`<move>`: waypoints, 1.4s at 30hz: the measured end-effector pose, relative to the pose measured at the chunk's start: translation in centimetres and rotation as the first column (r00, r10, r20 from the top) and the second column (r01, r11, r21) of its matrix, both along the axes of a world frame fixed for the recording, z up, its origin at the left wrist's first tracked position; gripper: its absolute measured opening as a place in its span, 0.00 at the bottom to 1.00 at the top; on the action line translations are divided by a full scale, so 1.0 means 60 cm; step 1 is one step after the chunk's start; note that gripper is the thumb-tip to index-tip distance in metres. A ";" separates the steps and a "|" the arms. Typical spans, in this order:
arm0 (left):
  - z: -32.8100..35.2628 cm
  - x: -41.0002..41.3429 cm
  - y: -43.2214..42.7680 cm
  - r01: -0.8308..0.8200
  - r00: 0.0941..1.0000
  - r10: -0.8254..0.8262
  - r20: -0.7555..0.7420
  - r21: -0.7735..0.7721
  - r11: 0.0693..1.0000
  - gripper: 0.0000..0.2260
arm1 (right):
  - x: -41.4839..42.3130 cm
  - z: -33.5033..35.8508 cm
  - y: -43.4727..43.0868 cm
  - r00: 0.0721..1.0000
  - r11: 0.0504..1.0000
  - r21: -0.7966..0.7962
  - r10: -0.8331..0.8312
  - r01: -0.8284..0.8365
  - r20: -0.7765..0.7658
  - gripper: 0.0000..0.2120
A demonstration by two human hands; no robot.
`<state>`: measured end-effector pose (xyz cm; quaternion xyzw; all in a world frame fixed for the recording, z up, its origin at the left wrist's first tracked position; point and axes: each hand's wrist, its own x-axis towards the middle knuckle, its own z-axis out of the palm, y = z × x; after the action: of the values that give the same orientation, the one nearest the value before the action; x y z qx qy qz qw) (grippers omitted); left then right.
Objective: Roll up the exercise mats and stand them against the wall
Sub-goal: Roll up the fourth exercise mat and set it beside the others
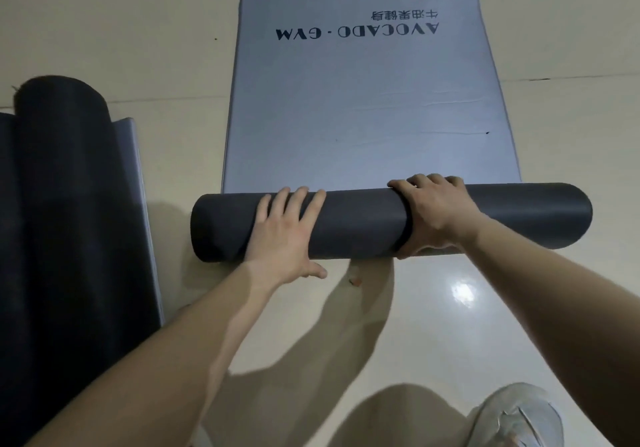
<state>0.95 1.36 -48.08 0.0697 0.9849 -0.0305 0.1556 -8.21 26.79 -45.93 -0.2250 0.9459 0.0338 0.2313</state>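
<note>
A grey exercise mat (pixel 367 100) printed "AVOCADO · GYM" lies flat on the floor ahead of me. Its near end is wound into a dark roll (pixel 353 228) lying crosswise. My left hand (pixel 284 232) presses flat on top of the roll, fingers spread, thumb hanging off the near side. My right hand (pixel 433 214) wraps over the roll further right, fingers curled across the top and thumb underneath. A second mat (pixel 69 204), dark side up and partly rolled at its far end, lies at the left edge.
The floor (pixel 138 48) is glossy cream tile with a lamp's glare near my right arm. My shoe (pixel 519 415) shows at the bottom right. A small orange scrap (pixel 355 281) lies on the floor just below the roll.
</note>
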 end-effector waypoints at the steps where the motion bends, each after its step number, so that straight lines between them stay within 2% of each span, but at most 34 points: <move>1: -0.004 -0.017 -0.003 -0.009 1.000 0.009 0.001 0.008 1.000 0.60 | 0.000 -0.005 0.001 0.999 1.000 -0.003 -0.005 0.005 -0.041 0.62; 4: -0.003 -0.079 -0.014 -0.031 0.996 0.024 0.085 0.080 0.996 0.59 | 0.033 -0.034 0.005 0.970 1.000 0.026 0.018 -0.012 -0.241 0.66; 6: 0.003 -0.108 -0.021 -0.020 0.989 0.004 0.149 0.101 0.995 0.58 | 0.025 -0.046 0.009 0.957 0.997 0.052 0.061 -0.048 -0.282 0.63; 10: 0.017 -0.118 -0.021 -0.031 0.975 0.004 0.224 0.115 0.993 0.57 | 0.003 -0.017 -0.003 0.967 0.992 0.097 0.097 -0.075 -0.236 0.52; 12: 0.029 -0.095 -0.013 -0.035 0.967 0.009 0.257 0.096 0.995 0.56 | 0.028 -0.005 -0.008 0.974 0.985 0.150 0.118 -0.089 -0.195 0.50; 16: 0.050 -0.016 -0.010 -0.060 0.901 -0.002 0.433 0.128 0.990 0.55 | 0.111 0.018 0.002 0.992 0.983 0.149 0.117 -0.111 -0.034 0.49; 18: 0.051 0.048 0.004 -0.034 0.918 -0.005 0.397 0.090 0.995 0.57 | 0.151 0.027 0.008 0.992 0.981 0.150 0.124 -0.126 0.026 0.49; 22: 0.045 0.164 0.053 0.060 0.978 -0.045 0.202 -0.070 0.996 0.61 | 0.152 0.040 0.003 0.983 0.983 0.135 0.107 -0.127 0.147 0.50; 24: 0.037 0.156 0.057 0.050 0.987 -0.042 0.156 -0.049 0.998 0.59 | 0.137 0.042 0.002 0.981 0.989 0.109 0.079 -0.100 0.179 0.53; 27: 0.038 0.079 0.036 0.015 0.973 -0.035 0.229 0.092 0.996 0.57 | 0.165 0.024 0.013 0.999 0.998 0.065 0.015 -0.018 0.045 0.63; 29: 0.051 0.010 0.021 -0.014 0.925 -0.054 0.376 0.177 0.984 0.58 | 0.199 0.001 0.026 0.997 0.996 0.090 0.002 0.005 -0.078 0.70; 31: 0.064 -0.045 0.015 -0.073 0.867 -0.048 0.495 0.221 0.972 0.58 | 0.198 -0.018 0.034 0.989 0.997 0.066 -0.027 0.037 -0.146 0.71; 33: 0.071 -0.066 0.015 -0.039 0.912 -0.048 0.407 0.203 0.978 0.54 | 0.158 -0.025 0.033 0.986 0.998 0.011 -0.054 0.057 -0.157 0.65; 35: 0.067 -0.049 0.007 0.027 0.981 -0.054 0.188 0.140 0.990 0.49 | 0.107 -0.017 0.030 0.994 0.999 -0.042 -0.029 0.024 -0.108 0.62; 36: 0.061 -0.031 0.002 0.060 0.989 -0.072 0.129 0.089 0.994 0.50 | 0.087 -0.009 0.031 0.996 0.998 -0.066 -0.015 0.009 -0.084 0.62; 37: 0.053 -0.014 0.000 0.092 0.989 -0.094 0.111 0.025 0.995 0.54 | 0.075 -0.006 0.035 0.997 0.996 -0.090 0.003 -0.010 -0.078 0.62; 39: 0.033 -0.003 -0.005 0.139 0.986 -0.130 0.100 -0.081 0.987 0.61 | 0.080 -0.014 0.041 0.984 0.993 -0.082 0.067 -0.082 -0.168 0.62; 42: 0.023 -0.036 -0.007 0.115 0.992 -0.114 0.062 -0.022 0.993 0.58 | 0.100 -0.032 0.036 0.968 0.995 0.050 0.096 -0.087 -0.231 0.67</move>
<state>-1.23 0.93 -46.70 0.1249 0.9737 -0.0499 0.1841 -2.22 28.93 -47.82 -0.2582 0.9543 0.0893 0.1213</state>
